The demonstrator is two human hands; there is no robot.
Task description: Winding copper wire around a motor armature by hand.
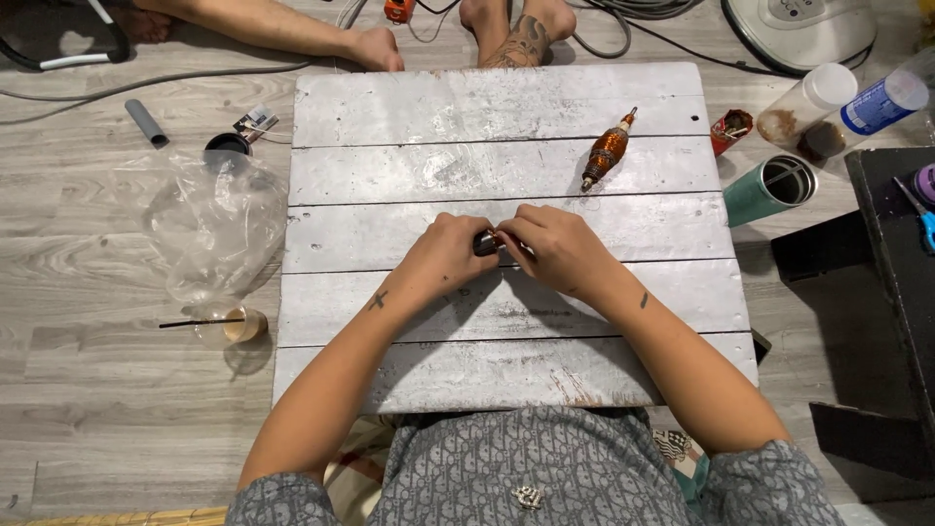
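Note:
Both my hands meet at the middle of a white-painted plank board [409, 107] that lies on the floor. My left hand [446, 255] and my right hand [557, 249] together pinch a small dark cylindrical object [486, 243] between the fingertips; most of it is hidden by my fingers. A copper-orange rotary hand tool [607, 151] with a thin tip lies on the board's far right part, well away from both hands.
Another person's bare feet [516, 29] and hand [375, 49] rest at the board's far edge. A crumpled clear plastic bag [209, 224] and a drink cup with a straw [239, 324] lie on the left. On the right are a teal tumbler [769, 190], bottles [881, 102], and a black box [896, 234].

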